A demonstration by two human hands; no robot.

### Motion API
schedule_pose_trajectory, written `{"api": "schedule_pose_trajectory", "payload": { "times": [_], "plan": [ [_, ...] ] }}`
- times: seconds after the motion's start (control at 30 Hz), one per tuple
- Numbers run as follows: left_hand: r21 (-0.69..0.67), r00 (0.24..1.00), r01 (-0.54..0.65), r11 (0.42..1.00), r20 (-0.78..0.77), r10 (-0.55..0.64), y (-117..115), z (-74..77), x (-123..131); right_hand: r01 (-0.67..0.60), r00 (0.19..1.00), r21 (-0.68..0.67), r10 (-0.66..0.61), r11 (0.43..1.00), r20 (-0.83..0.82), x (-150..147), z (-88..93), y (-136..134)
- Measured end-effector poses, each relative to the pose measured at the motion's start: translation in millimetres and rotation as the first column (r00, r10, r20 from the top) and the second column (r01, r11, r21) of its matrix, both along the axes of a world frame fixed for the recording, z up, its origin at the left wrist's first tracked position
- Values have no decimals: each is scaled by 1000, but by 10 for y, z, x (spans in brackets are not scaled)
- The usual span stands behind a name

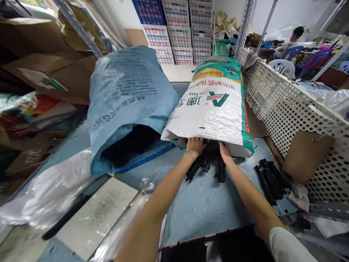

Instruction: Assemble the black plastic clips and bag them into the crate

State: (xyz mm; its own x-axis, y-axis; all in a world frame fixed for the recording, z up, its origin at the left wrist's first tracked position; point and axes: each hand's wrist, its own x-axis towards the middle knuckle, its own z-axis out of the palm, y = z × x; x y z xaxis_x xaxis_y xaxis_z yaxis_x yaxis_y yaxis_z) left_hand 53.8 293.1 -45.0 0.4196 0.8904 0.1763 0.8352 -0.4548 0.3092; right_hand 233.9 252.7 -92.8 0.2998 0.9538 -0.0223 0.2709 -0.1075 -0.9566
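A white and green woven sack lies on the blue table with its mouth toward me. Both my hands reach into that mouth. My left hand, with a thin bracelet at the wrist, rests on a bundle of black plastic strips that spills out of the sack. My right hand is at the same bundle, and the sack's edge hides its fingers. The fingers of both hands curl over the strips, but the sack's shadow keeps the grip unclear.
A blue woven sack lies open at the left, dark inside. More black strips are piled at the right by a perforated white panel. Clear plastic bags and cardboard lie at the left. Stacked crates stand behind.
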Motion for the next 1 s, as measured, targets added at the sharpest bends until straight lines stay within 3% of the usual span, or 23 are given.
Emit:
{"api": "schedule_pose_trajectory", "payload": {
  "times": [0.1,0.17,0.23,0.3,0.37,0.47,0.53,0.6,0.67,0.73,0.87,0.93,1.0],
  "plan": [
    [-9,991,-131,991,-4,131,-511,121,-64,50,996,-59,-54,997,-70,-123,37,-176],
    [19,991,-131,991,30,130,-1011,166,-42,48,992,-49,-53,998,-116,-174,122,-254],
    [64,997,56,996,50,-59,-1564,126,36,44,987,-16,-45,999,-152,-206,242,-321],
    [74,958,286,955,12,-287,-2031,6,101,39,984,26,-34,999,-177,-208,380,-421],
    [60,945,328,943,-29,-327,-2301,-138,86,33,981,71,-19,997,-193,-169,520,-604],
    [76,993,111,991,34,-114,-2356,-257,-82,30,981,140,-2,990,-195,-67,681,-1075],
    [92,979,14,996,202,-32,-2297,-258,-190,-2,974,180,43,984,-224,-29,711,-1463],
    [70,916,14,997,398,-41,-2270,-244,-212,-91,924,194,156,977,-349,-61,653,-1814],
    [18,867,59,998,495,-60,-2315,-261,-141,-158,820,204,243,966,-518,-154,524,-2053],
    [4,889,72,997,453,-66,-2422,-327,-32,-148,746,214,251,966,-617,-262,374,-2164],
    [130,967,161,978,178,-182,-2600,-509,58,-94,737,223,218,970,-640,-316,230,-2192],
    [148,972,199,969,92,-214,-2519,-533,33,-82,734,239,221,967,-642,-245,279,-2227],
    [119,986,119,986,100,-131,-2293,-471,16,-105,744,272,257,957,-617,-155,379,-2313]
  ]
}}
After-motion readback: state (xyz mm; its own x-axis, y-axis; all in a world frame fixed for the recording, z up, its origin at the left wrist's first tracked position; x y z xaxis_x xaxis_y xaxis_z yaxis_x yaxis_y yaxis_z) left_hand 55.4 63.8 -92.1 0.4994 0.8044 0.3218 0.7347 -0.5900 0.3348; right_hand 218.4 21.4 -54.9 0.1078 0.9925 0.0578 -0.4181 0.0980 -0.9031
